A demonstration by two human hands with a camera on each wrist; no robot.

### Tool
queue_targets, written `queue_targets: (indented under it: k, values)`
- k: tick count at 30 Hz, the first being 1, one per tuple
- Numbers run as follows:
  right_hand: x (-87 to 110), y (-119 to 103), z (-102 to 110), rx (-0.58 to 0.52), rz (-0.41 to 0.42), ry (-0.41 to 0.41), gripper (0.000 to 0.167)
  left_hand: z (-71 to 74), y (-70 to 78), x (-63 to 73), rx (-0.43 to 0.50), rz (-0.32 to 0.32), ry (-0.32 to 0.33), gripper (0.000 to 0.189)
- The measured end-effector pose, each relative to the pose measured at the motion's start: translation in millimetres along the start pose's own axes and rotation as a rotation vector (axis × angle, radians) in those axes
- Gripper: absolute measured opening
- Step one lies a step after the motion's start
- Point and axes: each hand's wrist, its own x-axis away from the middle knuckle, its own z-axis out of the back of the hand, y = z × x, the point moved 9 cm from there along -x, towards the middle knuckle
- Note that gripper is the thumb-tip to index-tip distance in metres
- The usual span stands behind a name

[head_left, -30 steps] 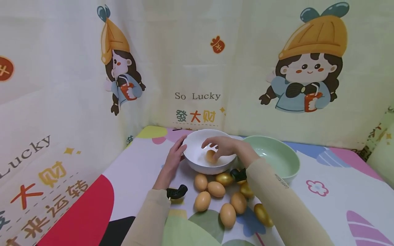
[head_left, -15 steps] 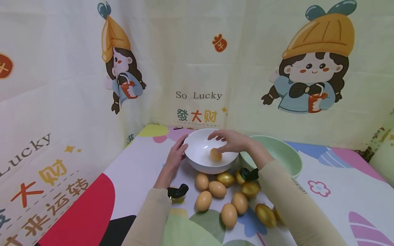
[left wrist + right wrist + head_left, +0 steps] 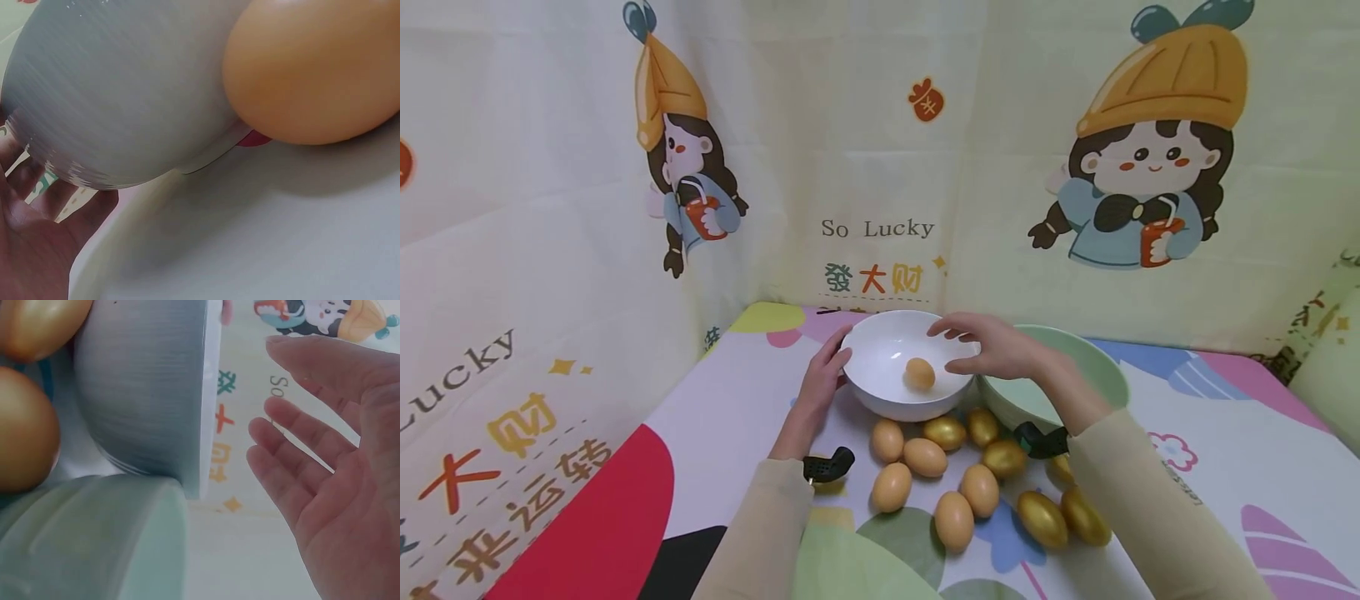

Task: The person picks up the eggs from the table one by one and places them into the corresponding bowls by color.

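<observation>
A white bowl (image 3: 887, 402) stands on the table with one brown egg (image 3: 919, 375) inside. My left hand (image 3: 822, 385) holds the bowl at its left side, thumb by the rim and fingers around the outer wall; the left wrist view shows this hand (image 3: 37, 231) against the bowl wall (image 3: 119, 94). Above the bowl's right rim is my right hand (image 3: 992, 348), fingers loosely bent and apart from the egg. In the right wrist view, that hand (image 3: 331, 456) has nothing between thumb and fingers.
A pale green bowl (image 3: 1093, 367) stands right beside the white one. In front of both lie several brown eggs (image 3: 954, 522) and several golden eggs (image 3: 1042, 518) on the patterned table. A printed curtain (image 3: 985, 167) hangs behind.
My right hand has let go of the brown egg in the white bowl and moved up and to the right. The left hand keeps its place on the bowl.
</observation>
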Motion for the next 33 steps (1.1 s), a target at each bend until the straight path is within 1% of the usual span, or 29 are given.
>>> queue_targets:
  k: [7,11,15,16,18,21,23,25,30,33]
  values:
    - [16.0,-6,1,0.02,-0.008,-0.002,0.048,-0.5,-2.0,2.5,0.022,-0.002,-0.004,0.05]
    - [22.1,-15,3,0.035,0.034,0.017,0.048,1.3,-1.0,0.2,0.023,-0.014,-0.003,0.051]
    - [28.2,-23,3,0.088,0.079,0.028,0.047,3.9,0.7,-2.1,0.03,-0.014,-0.008,0.052]
    - [30.0,-25,2,0.103,0.089,0.027,0.047,4.2,1.1,-1.7,0.027,-0.004,-0.009,0.052]
    - [33.5,-28,0,0.121,0.109,0.025,0.047,2.9,9.5,4.5,0.016,0.01,-0.017,0.052]
    - [38.8,-33,-2,0.128,0.135,0.026,0.048,2.1,7.9,6.1,0.007,0.016,-0.012,0.052]
    - [42.6,-35,-3,0.126,0.137,0.021,0.048,1.2,6.9,6.8,0.007,0.004,-0.009,0.052]
    - [46.8,-36,-4,0.127,0.132,0.013,0.048,1.4,-1.9,1.6,0.017,-0.005,-0.005,0.052]
    - [56.3,-38,-8,0.132,0.097,-0.015,0.047,-0.3,0.7,0.3,0.03,-0.014,-0.002,0.052]
    - [60.9,-41,-11,0.14,0.094,-0.034,0.045,-1.5,2.8,0.3,0.027,-0.018,-0.004,0.051]
